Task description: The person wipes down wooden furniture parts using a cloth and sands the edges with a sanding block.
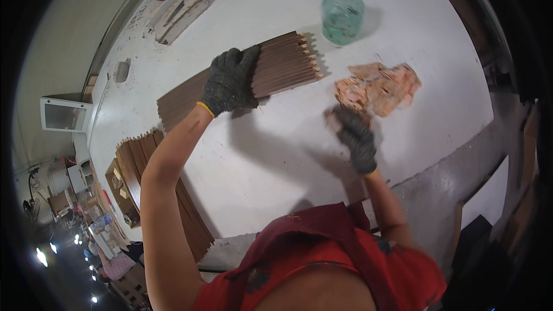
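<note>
A row of dark brown wooden slats point(282, 66) lies side by side on the white table, their pale notched ends to the right. Across the slats rests my left hand point(229, 80), in a dark grey knit glove with a yellow cuff, its fingers stretched toward their far edge. My right hand point(357, 141), gloved the same way, is off to the right above the table and smeared by motion. Its fingers are curled round a small brownish piece point(332, 121) that I cannot make out. Just beyond it a crumpled, orange-stained rag point(383, 87) lies on the table.
A clear bottle with a green cap point(343, 17) stands at the far right of the white table point(276, 138). A dirty tray-like block point(180, 8) sits at the far left. More brown slats point(190, 207) lie by my left arm, near a box of small pieces point(120, 190).
</note>
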{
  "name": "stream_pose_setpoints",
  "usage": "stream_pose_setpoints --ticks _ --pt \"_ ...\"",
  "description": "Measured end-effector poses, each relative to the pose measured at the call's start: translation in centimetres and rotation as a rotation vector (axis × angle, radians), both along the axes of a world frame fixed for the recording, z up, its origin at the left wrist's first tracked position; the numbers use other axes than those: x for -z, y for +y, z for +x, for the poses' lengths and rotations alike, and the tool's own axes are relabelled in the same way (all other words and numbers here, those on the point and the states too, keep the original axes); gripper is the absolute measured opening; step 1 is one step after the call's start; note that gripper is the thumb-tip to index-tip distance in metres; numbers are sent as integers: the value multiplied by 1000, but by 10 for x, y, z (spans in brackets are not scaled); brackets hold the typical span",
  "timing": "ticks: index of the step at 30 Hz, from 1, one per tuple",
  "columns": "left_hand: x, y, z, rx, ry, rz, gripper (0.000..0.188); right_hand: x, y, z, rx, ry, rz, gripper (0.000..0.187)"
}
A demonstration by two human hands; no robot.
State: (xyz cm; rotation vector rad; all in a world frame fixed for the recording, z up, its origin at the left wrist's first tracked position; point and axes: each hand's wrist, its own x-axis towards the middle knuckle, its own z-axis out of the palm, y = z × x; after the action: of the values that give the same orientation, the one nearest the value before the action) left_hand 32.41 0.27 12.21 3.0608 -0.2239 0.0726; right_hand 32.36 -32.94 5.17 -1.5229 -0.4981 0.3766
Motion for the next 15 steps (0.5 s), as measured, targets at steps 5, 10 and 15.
stream_pose_setpoints --ticks 5,10,15 --pt "0 -53 -33 -127 85 -25 110 43 -57 74 199 -214 99 32" --pt "19 -72 -63 -194 24 -41 113 72 -76 55 303 102 279 38" --pt "36 -92 -92 -80 -22 -72 104 27 -26 24 238 763 761 50"
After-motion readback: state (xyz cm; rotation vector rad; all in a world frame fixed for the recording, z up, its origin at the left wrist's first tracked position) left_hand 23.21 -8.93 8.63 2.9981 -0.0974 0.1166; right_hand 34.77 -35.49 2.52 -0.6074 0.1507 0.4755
